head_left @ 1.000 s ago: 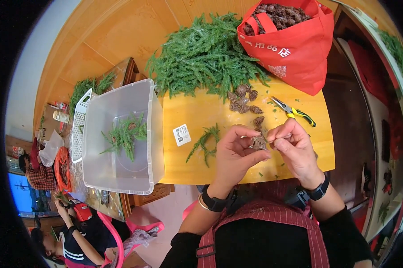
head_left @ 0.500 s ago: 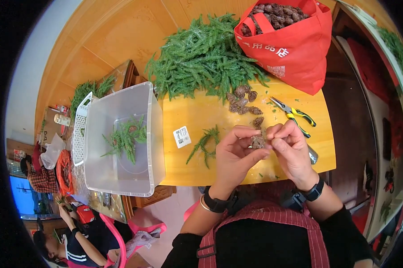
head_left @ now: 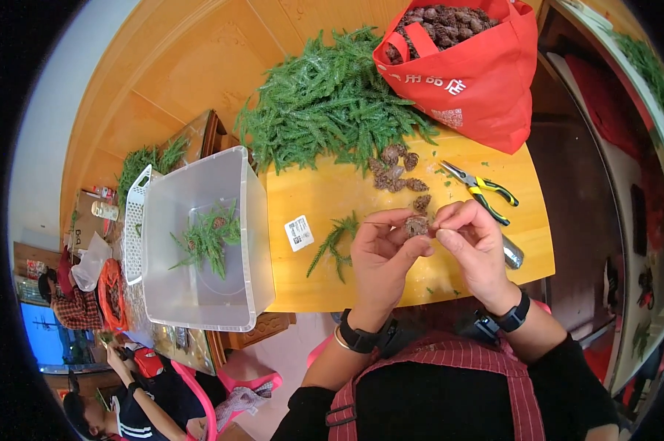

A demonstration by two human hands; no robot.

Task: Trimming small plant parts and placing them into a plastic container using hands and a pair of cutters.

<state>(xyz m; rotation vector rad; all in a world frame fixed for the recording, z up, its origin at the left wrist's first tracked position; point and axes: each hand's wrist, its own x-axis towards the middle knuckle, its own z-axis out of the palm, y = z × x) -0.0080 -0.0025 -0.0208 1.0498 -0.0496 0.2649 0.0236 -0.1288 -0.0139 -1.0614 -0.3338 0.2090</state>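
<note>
My left hand (head_left: 380, 264) pinches a small brown pine cone (head_left: 416, 226) between thumb and fingers, above the front of the yellow table. Fingertips of my right hand (head_left: 479, 253) are pressed together right beside the cone; what they grip is too small to make out. A thin dark strand, like wire, sticks out past my left fingers. Beyond my hands lie several loose pine cones (head_left: 392, 170), with a single one (head_left: 422, 203) nearest to my fingers. Left of my left hand is a green artificial fir sprig (head_left: 334, 246). Yellow-and-black pliers (head_left: 483, 189) rest beyond my right hand.
A clear plastic bin (head_left: 260, 250) at left holds green sprigs with cones. Behind are a heap of fir sprigs (head_left: 332, 103) and a red bag (head_left: 468, 88) full of cones. A white label (head_left: 298, 233) and a grey cylinder (head_left: 512, 253) lie on the table. Other people sit far left.
The view has shifted slightly. My left hand has tilted the pine cone, and the thin strand now shows to its left. My right fingertips stay pinched beside the cone.
</note>
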